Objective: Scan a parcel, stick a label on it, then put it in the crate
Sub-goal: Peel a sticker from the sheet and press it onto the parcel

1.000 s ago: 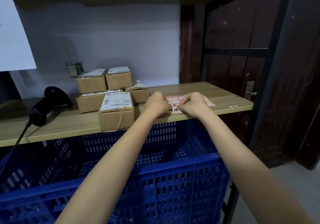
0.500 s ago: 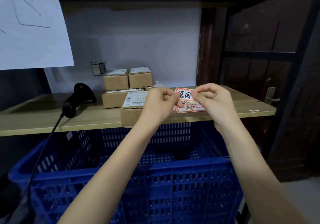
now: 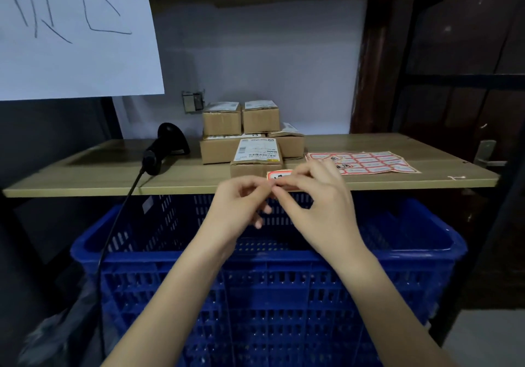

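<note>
My left hand (image 3: 241, 199) and my right hand (image 3: 318, 196) meet above the blue crate (image 3: 255, 267), both pinching a small red-bordered label (image 3: 279, 175). Just behind the label, a cardboard parcel (image 3: 257, 156) with a white shipping label on top sits at the front edge of the wooden shelf (image 3: 99, 173). The sheet of red-bordered labels (image 3: 369, 162) lies flat on the shelf to the right. A black handheld scanner (image 3: 162, 150) rests on the shelf to the left, its cable hanging down over the crate's left side.
Several more cardboard parcels (image 3: 241, 128) are stacked behind the front one, against the wall. A white paper sheet (image 3: 74, 31) with handwriting hangs at the upper left. A dark door with a metal handle (image 3: 487, 153) stands on the right.
The label has come free of the sheet, which now lies flat on the shelf. Both hands have drawn back toward me with the single label. The camera view has shifted upward.
</note>
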